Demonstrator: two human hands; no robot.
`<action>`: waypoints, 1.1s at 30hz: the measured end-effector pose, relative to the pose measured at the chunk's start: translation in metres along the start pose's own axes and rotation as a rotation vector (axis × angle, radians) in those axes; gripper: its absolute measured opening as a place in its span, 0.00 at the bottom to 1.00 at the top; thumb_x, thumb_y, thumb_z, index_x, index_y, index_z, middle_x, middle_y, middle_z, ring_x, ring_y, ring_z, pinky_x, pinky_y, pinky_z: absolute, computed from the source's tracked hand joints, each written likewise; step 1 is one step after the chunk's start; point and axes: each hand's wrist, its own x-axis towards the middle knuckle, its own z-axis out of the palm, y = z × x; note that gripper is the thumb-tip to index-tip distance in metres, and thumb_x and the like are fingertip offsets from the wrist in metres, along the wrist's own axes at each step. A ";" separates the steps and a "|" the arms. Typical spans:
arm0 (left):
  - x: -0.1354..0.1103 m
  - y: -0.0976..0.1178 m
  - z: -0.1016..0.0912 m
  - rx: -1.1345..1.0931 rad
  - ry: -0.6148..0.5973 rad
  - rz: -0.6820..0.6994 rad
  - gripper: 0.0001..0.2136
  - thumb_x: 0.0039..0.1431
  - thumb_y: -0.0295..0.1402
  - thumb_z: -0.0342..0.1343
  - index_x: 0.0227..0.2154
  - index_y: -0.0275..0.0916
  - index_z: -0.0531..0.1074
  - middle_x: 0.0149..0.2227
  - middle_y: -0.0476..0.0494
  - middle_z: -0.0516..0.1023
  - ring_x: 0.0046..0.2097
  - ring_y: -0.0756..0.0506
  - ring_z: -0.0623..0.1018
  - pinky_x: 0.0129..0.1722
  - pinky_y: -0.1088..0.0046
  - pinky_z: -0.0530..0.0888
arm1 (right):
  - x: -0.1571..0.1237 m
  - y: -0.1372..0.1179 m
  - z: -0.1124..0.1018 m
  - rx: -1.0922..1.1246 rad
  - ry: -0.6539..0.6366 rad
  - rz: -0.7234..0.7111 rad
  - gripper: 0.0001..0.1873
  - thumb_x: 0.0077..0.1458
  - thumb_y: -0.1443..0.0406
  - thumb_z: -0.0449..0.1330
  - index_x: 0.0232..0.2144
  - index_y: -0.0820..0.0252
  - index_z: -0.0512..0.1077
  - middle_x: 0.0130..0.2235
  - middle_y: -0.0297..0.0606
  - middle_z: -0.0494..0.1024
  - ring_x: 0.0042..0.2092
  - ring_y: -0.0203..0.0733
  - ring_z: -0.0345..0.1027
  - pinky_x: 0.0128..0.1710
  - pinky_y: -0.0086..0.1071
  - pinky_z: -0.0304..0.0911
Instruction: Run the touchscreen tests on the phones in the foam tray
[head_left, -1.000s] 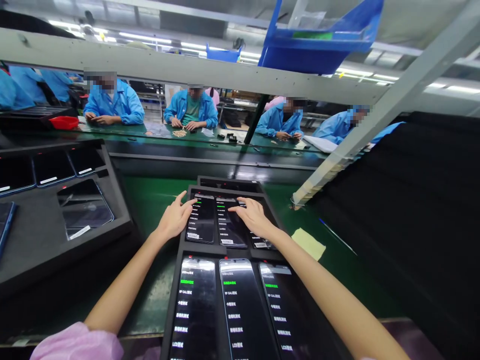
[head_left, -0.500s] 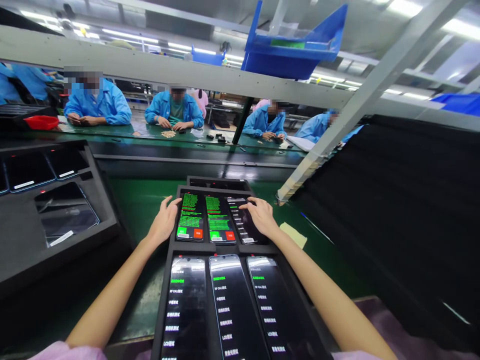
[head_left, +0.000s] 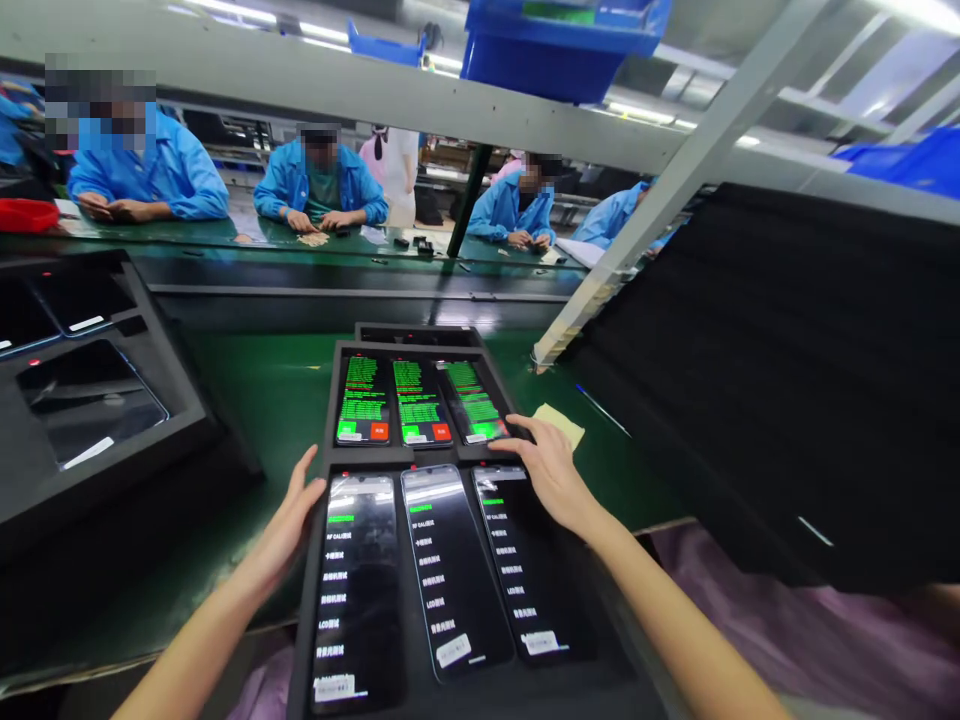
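A black foam tray [head_left: 442,457] before me holds two rows of smartphones. In the far row, the left phone [head_left: 363,400], middle phone [head_left: 420,400] and right phone [head_left: 471,395] show green text with red and green blocks at the bottom. White and green menu lists light the near row's left phone [head_left: 360,590], middle phone [head_left: 454,570] and right phone [head_left: 525,560]. My left hand [head_left: 294,510], fingers stretched, rests at the tray's left edge. My right hand [head_left: 551,465] is open, its fingertips by the lower end of the far right phone; whether they touch it, I cannot tell.
Another tray [head_left: 199,405] with phones lies on the left. Behind mine is a further dark tray [head_left: 420,333]. Yellow paper [head_left: 562,424] and a pen [head_left: 602,410] lie right, near a white post [head_left: 570,320] and black cloth [head_left: 787,380]. Several co-workers in blue sit across.
The far right phone has switched from a menu list to green text. My right hand has moved down toward the near row; my left has slid nearer along the tray's edge. My view has tilted down.
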 end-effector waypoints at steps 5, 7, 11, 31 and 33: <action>-0.034 -0.009 0.010 -0.007 0.095 -0.009 0.35 0.53 0.43 0.52 0.62 0.52 0.43 0.54 0.44 0.70 0.45 0.42 0.77 0.46 0.64 0.70 | -0.058 -0.014 -0.008 0.018 -0.053 -0.005 0.32 0.61 0.51 0.31 0.38 0.46 0.75 0.55 0.36 0.63 0.57 0.48 0.53 0.59 0.54 0.42; -0.036 -0.006 0.014 0.000 0.117 -0.018 0.35 0.53 0.39 0.52 0.62 0.52 0.42 0.54 0.44 0.69 0.43 0.44 0.77 0.43 0.68 0.71 | -0.067 -0.015 -0.009 0.021 -0.087 -0.015 0.31 0.61 0.52 0.32 0.38 0.45 0.75 0.56 0.35 0.62 0.58 0.48 0.52 0.59 0.54 0.41; -0.036 -0.001 0.019 0.006 0.124 -0.019 0.35 0.53 0.35 0.52 0.62 0.51 0.42 0.50 0.45 0.71 0.38 0.46 0.78 0.39 0.70 0.72 | -0.069 -0.016 -0.012 -0.023 -0.139 -0.008 0.29 0.61 0.52 0.33 0.39 0.45 0.74 0.56 0.35 0.62 0.59 0.48 0.51 0.59 0.55 0.41; -0.032 0.003 0.025 -0.019 0.141 -0.012 0.37 0.48 0.27 0.51 0.60 0.49 0.41 0.39 0.48 0.72 0.28 0.51 0.73 0.32 0.74 0.70 | -0.049 -0.064 -0.005 -0.105 -0.254 -0.327 0.22 0.61 0.54 0.38 0.49 0.44 0.67 0.60 0.39 0.56 0.62 0.49 0.45 0.59 0.58 0.42; -0.031 0.003 0.025 -0.013 0.138 0.000 0.38 0.48 0.27 0.52 0.60 0.48 0.41 0.38 0.48 0.72 0.28 0.51 0.73 0.31 0.74 0.70 | -0.049 -0.060 -0.004 -0.105 -0.234 -0.331 0.22 0.61 0.54 0.38 0.49 0.44 0.67 0.60 0.39 0.57 0.62 0.49 0.47 0.59 0.58 0.43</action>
